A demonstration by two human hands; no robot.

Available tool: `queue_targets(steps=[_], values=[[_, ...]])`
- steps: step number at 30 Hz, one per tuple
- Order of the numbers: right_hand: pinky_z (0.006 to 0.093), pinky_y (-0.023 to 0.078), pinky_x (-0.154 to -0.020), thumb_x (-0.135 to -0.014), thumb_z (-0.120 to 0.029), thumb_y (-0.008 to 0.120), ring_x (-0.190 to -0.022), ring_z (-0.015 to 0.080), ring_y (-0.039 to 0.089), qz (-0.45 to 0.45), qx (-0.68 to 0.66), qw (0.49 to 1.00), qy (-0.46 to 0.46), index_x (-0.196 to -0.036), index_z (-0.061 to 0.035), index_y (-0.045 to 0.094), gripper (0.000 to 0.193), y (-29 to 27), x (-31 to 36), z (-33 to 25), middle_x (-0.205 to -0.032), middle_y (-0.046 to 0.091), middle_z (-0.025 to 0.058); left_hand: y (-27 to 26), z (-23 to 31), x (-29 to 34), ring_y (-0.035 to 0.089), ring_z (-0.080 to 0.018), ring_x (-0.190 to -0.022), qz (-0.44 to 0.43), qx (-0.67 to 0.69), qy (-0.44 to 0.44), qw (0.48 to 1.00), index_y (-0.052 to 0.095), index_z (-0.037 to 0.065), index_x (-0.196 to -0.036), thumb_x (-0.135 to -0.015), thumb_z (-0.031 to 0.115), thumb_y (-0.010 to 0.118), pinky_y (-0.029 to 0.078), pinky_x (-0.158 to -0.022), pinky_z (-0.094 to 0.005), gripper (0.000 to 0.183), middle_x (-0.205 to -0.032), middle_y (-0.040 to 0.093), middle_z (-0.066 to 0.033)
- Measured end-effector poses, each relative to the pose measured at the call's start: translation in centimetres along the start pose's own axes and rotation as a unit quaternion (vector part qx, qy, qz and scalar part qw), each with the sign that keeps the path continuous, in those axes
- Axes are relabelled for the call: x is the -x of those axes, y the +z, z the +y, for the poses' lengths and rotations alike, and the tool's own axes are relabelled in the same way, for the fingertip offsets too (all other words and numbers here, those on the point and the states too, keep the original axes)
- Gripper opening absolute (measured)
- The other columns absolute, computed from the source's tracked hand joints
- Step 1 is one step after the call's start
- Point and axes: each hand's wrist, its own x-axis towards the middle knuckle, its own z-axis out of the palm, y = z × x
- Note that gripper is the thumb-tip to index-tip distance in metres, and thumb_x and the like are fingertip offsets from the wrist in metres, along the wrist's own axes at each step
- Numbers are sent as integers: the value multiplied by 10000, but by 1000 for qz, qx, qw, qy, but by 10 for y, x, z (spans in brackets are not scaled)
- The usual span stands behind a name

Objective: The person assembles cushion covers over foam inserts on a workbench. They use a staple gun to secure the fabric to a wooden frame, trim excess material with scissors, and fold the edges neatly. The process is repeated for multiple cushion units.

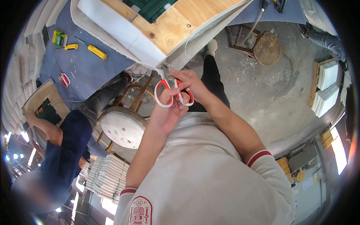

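Note:
My left hand (168, 112) is closed around scissors (160, 94) with red-and-white handles, its fingers in the loops. The blades point away from me, up to the frayed corner of pale fabric (152, 66) that hangs along the edge of a wood-and-foam seat frame (176, 32). Right beside the scissors, my right hand (192, 84) has its thumb and fingers drawn together at the fabric's corner. What it pinches looks like the cloth's edge, partly hidden by the fingers. Dark green webbing (153, 13) shows in the frame's opening.
On the blue-covered table (101, 69) lie two yellow-handled screwdrivers (96, 51), a green-and-yellow box (59, 38) and other scissors (64, 79). A round stool (123, 127) stands left, a wooden stool (267, 48) ahead right. A co-worker (65, 144) handles a webbed frame at left.

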Motion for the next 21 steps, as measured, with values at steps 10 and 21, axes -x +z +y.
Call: queue_targets(steps=[10,21], values=[[356,464,-551,-933,-441,815,-537,218,580,170,517,786,-295,-903,-90,781,354,18,11,-55,-618,620,94,-12,0,11,508,-112,-698,-14,-31,-17,999,647,-3,-1412,-1044,333,603,407,-664,-275,500,-778,633,-24],[406,534,-651,-952,-335,791,-663,249,700,208,370,879,-215,-1040,-84,860,275,18,-26,-31,-754,755,148,-23,10,16,571,-149,-758,-77,-18,-34,996,613,-44,-1451,-1043,340,535,464,-719,-293,566,-841,681,-86]])
